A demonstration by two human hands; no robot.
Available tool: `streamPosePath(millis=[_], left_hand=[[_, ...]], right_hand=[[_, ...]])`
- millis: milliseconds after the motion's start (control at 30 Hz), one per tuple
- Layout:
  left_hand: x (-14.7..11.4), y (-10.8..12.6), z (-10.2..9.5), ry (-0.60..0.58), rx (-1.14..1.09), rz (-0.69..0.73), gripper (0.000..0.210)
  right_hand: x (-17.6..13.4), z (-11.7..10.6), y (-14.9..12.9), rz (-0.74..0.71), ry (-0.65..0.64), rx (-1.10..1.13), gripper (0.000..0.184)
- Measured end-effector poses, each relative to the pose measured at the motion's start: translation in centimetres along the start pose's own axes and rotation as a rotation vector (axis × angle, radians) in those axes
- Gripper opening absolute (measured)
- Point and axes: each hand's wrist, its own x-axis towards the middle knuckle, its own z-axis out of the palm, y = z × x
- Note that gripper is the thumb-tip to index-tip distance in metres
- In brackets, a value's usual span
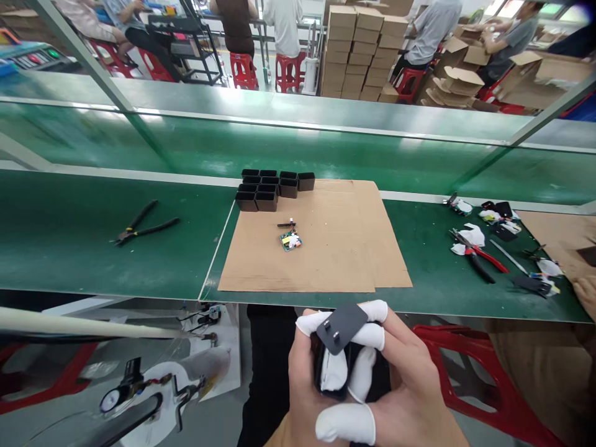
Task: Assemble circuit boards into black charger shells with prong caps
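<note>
Left hand (305, 388) grasps a case (333, 393), right hand (414, 379) a dark plate (343, 326), near the bench edge (261, 299), broad cardboard (335, 254) beyond.

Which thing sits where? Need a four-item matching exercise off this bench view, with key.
Things
1. black open-topped boxes
2. flat dark-grey plate with two metal prongs
3. small green circuit board
4. metal pliers with two black handles

Places
A. on the green tabletop, left of the brown cardboard sheet
B. held in the hands
C. grouped at the sheet's far left corner
D. on the sheet, away from its edges

Pairs: 1-C, 2-B, 3-D, 4-A
</note>
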Motion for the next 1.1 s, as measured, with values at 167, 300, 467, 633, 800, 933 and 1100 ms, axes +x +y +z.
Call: streamPosePath(millis=[167,300,467,633,800,933,1100], left_hand=[[0.0,1.0,0.2,0.034,0.083,-0.04,0.052],[0.6,1.2,-0.8,-0.011,0.057,-0.183,0.063],[2.2,2.5,-2.2,-0.255,-0.074,-0.433,0.046],[3.3,4.3,-2.4,-0.269,-0.038,-0.613,0.049],[4.0,3.7,-3.3,-0.269,0.218,-0.311,0.047],[4.8,2.5,-4.1,-0.292,0.249,-0.252,0.043],[5.3,2.2,-3.5,-0.191,0.138,-0.274,0.039]], right_hand=[[-0.4,-0.3,0.5,0.053,-0.062,0.081,0.069],[-1.2,-1.4,2.0,-0.008,-0.14,0.082,0.069],[-2.0,-2.3,3.5,-0.01,-0.287,-0.032,0.081],[-2.0,-1.6,4.5,0.004,-0.189,0.033,0.08],[-1.7,-1.4,6.3,0.237,-0.039,0.284,0.057],[-1.1,-1.6,7.0,0.387,0.004,0.458,0.047],[-0.2,-1.4,6.5,0.447,0.007,0.466,0.034]])
